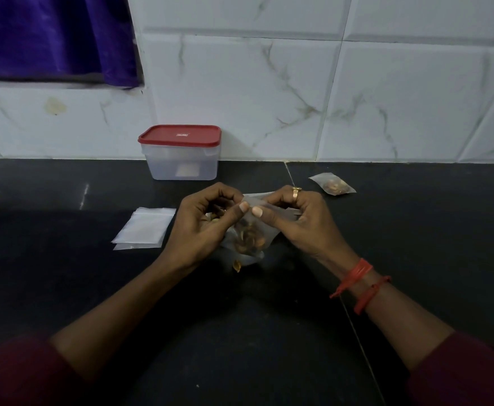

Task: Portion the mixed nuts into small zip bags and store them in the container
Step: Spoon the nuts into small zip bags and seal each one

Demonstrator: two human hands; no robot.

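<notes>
left hand (pixel 207 221) and right hand (pixel 298 221) pinch top edge of thin clear zip bag (pixel 264 234), nuts (pixel 248 240) inside — over glossy black desk (pixel 415 259). Boxy translucent container (pixel 181 165) behind — red lid (pixel 179 135) on.

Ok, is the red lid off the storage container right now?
No, the red lid sits closed on the clear plastic container at the back of the black counter.
</notes>
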